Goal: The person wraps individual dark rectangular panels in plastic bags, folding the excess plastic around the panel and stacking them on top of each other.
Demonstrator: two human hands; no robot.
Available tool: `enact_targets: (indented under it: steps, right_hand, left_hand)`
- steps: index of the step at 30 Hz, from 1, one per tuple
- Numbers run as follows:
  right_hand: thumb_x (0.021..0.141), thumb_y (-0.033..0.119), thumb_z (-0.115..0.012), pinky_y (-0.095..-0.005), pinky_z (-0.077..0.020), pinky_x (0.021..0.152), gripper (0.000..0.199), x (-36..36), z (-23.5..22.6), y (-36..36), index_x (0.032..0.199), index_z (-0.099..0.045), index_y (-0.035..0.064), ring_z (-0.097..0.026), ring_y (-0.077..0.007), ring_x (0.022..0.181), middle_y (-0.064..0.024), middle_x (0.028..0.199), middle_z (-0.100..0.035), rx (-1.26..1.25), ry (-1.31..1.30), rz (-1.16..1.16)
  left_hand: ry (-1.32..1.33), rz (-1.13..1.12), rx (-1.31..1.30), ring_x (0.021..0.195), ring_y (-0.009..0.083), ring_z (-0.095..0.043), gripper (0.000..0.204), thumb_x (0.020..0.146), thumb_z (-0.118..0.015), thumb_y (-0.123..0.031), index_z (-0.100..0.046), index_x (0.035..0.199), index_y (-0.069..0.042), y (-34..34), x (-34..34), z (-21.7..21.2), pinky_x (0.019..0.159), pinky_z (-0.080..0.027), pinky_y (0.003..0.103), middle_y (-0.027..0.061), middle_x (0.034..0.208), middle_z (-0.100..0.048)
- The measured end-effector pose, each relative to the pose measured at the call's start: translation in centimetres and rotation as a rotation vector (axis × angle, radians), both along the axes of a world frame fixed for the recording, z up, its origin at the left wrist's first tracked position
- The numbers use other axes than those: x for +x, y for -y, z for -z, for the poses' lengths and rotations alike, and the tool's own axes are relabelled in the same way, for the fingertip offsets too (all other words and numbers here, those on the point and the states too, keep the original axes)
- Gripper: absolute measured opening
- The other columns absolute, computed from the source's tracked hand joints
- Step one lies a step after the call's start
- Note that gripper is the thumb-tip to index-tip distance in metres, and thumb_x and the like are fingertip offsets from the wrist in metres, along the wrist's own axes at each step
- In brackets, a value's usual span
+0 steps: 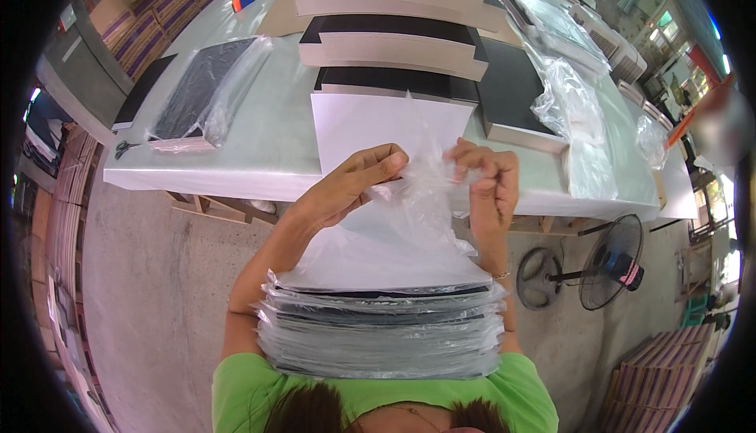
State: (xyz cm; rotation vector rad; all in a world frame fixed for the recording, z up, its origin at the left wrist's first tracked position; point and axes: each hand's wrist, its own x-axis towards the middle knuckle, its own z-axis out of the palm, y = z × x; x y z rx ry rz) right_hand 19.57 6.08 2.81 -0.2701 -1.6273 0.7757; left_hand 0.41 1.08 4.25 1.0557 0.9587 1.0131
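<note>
A crumpled clear plastic bag (pixel 425 185) is stretched between my two hands above the near edge of the table. My left hand (pixel 354 181) is closed, thumb and fingers pinching the bag's left side. On the other side, my right hand (pixel 490 181) has curled fingers on the plastic, their tips slightly blurred. Under the bag lies a white sheet (pixel 346 126), in front of the stacked black-topped boards (pixel 394 81). Close to my body, between my forearms, sits a tall pile of plastic-wrapped flat panels (pixel 378 338).
The pale covered table (pixel 260 167) also bears a wrapped dark panel (pixel 201 90), scissors (pixel 126 148) and an orange-and-blue block (pixel 243 0) at left. Black boards (pixel 516 94) and loose plastic bags (pixel 587 137) lie at right. A floor fan (pixel 610 263) stands at lower right.
</note>
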Motion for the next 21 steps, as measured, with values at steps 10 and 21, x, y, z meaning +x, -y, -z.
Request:
enact_targets:
  steps: [10, 21]
  right_hand:
    - [0.095, 0.014, -0.042, -0.0218, -0.0406, 0.061, 0.01, 1.5, -1.0, -2.6, 0.094, -0.041, 0.0041, -0.046, -0.0085, 0.067, -0.0026, 0.076, -0.044, -0.156, -0.007, 0.124]
    - [0.085, 0.017, -0.059, -0.0189, -0.0275, 0.039, 0.014, 0.7, -3.0, -1.4, 0.089, -0.053, 0.005, -0.037, -0.0023, 0.045, 0.0061, 0.055, -0.042, -0.823, 0.393, -0.521]
  left_hand:
    - [-0.599, -0.572, 0.562, 0.083, 0.0148, -0.053, 0.023, 0.09, -0.052, -0.024, -0.051, 0.097, -0.001, -1.1, -3.2, 1.9, 0.079, -0.042, 0.029, 0.0041, 0.09, -0.053]
    - [-0.574, -0.064, 0.53, 0.073, 0.0195, -0.053, 0.022, 0.091, -0.049, -0.017, -0.059, 0.084, 0.0, 0.0, 0.2, -2.2, 0.075, -0.04, 0.029, 0.0059, 0.079, -0.058]
